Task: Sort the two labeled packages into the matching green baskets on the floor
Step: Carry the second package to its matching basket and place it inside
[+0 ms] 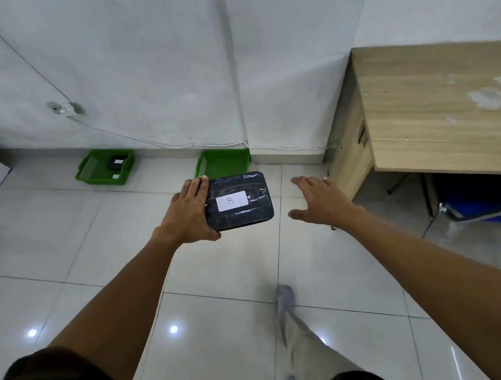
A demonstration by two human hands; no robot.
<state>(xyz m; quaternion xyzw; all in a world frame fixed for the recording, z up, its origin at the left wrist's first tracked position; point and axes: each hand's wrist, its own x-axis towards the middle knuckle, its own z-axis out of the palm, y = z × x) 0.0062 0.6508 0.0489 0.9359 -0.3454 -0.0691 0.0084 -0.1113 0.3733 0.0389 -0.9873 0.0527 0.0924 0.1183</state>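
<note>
Black pkg labelled B (238, 201) is being held by left hand (188, 214), grip closed on its left edge, above floor, in front of nearer green basket (225, 161). Right hand (322, 199) is being kept spread, empty. Far basket (105, 169) is holding another pkg (115, 163).

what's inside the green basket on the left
The left green basket holds one dark package with a white label; its letter is too small to read, and anything beneath it is hidden.

Black package (238, 201) with white label (231, 201); 2 green baskets (105, 170); pale woodgrain desk (436, 107).
</note>
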